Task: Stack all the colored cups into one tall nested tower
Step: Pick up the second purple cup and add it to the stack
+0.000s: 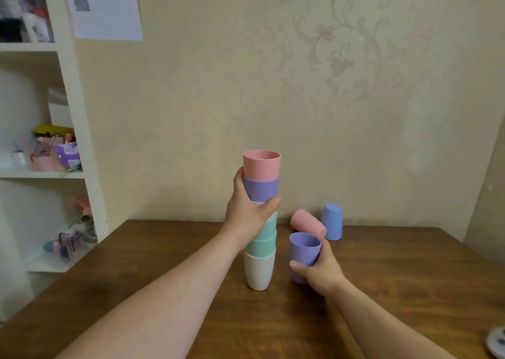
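Spreading under everything is the brown wooden desk [164, 317], pushed against a patterned wall, with a white shelf unit [68, 112] to the left. On the desk stands the cup tower [260, 222]: a white cup at the base, two mint-green ones above it, a sliver of white, then a purple cup with a pink cup [261, 164] open at the top. The left hand [250, 213] is wrapped around the tower's middle, thumb on the near side, steadying it. Just to the right, the right hand [318, 269] is closed around a loose purple cup [304, 252], mouth up, its base near the desk. Behind that, a second pink cup [307, 223] lies tipped on its side, and a blue cup [332, 222] stands upside down beside it.

The step in hand looks like carrying the purple cup up and into the pink one. Doing it well means keeping the cup upright, lifting clear above the top rim before moving across, then lowering straight down so the base centres in the opening. The left hand's grip should stay firm but low enough not to block the descent; pushing sideways could tilt the tall stack.
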The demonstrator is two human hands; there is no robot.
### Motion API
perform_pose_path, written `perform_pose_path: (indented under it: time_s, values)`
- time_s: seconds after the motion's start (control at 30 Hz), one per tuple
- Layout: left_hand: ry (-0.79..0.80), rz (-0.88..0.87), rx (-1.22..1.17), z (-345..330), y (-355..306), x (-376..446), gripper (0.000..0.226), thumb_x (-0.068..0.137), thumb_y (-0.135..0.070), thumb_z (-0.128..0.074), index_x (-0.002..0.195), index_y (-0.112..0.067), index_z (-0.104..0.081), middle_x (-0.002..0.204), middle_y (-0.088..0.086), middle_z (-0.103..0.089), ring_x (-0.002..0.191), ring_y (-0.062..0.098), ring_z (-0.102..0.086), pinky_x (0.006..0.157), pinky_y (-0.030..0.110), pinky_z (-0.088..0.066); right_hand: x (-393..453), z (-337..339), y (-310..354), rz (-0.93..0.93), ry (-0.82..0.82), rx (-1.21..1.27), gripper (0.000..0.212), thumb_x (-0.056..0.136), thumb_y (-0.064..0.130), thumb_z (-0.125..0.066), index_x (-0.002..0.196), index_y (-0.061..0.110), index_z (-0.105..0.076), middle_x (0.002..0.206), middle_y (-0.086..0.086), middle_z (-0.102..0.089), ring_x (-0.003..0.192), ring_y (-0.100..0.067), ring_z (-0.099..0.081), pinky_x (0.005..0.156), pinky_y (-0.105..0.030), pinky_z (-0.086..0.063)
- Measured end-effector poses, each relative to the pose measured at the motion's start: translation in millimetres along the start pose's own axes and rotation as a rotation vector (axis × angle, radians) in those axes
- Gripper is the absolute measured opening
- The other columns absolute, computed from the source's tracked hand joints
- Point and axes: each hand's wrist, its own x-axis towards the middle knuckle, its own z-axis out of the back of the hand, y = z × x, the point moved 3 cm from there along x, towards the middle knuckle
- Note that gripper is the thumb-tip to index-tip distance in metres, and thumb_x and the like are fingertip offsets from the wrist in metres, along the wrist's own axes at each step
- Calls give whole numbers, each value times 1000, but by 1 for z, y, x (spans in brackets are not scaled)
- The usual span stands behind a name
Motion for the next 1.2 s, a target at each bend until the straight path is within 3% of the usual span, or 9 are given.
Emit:
perform_pose_path:
  time_s: [0.13,0.27,0.33,0.43,0.53,0.73,0.93,1.03,1.2]
  values:
    - [4,-14,-13,0,2,0,89,87,-29,-88,153,-44,-32,134,-18,-69,116,12,-72,99,38,-59,8,12,76,139,-197,133,68,85,19,-92,137,18,-49,130,-11,-66,107,-29,-70,72,-36,-59]
    - [12,-5,-29,0,3,0,94,86,-30,-88,158,-44,-30,135,-16,-68,117,13,-72,102,43,-60,10,22,211,428,-223,250,61,83,20,-91,128,27,-50,120,-2,-69,101,-19,-70,90,-50,-65]
    - [15,17,-26,-2,0,-1,99,85,-31,-89,160,-45,-26,133,-13,-66,113,13,-71,99,45,-63,3,20,268,560,-243,296,63,78,25,-90,126,28,-50,111,2,-69,94,-16,-70,88,-47,-67]
    - [26,37,-12,-2,-1,-1,98,86,-32,-89,160,-47,-26,129,-13,-64,111,12,-70,96,43,-66,-12,-1,315,626,-134,207,67,83,26,-91,135,25,-49,109,1,-68,89,-14,-70,68,-27,-64]
    - [25,26,-44,0,0,0,93,85,-31,-89,156,-51,-32,121,-22,-70,105,3,-73,97,44,-65,-19,-33,304,548,24,12,68,84,23,-93,138,19,-51,109,-2,-68,84,-11,-71,54,-17,-57]
    - [3,33,-82,-3,-3,0,81,82,-23,-88,143,-52,-43,115,-20,-75,104,8,-77,94,50,-66,-10,-61,237,407,97,34,63,80,28,-87,131,29,-50,118,-5,-70,106,-28,-76,90,-49,-67]
    - [42,142,8,-5,25,-13,86,73,-43,-92,144,-48,-45,120,-16,-75,110,15,-75,95,48,-66,-13,-65,231,400,106,122,55,92,18,-81,134,27,-47,109,-1,-69,84,-17,-71,79,-38,-64]
    - [109,226,9,-4,53,-35,88,77,-38,-93,148,-45,-42,129,-12,-70,116,13,-70,100,43,-62,-13,-66,225,429,126,136,57,93,20,-83,137,27,-48,111,0,-70,81,-9,-72,71,-27,-65]
    - [89,249,-12,-13,62,-32,89,83,-35,-93,152,-44,-37,131,-13,-66,116,11,-66,95,37,-59,-3,-56,209,521,148,63,54,98,28,-80,142,30,-48,119,6,-72,94,-2,-73,77,-22,-63]
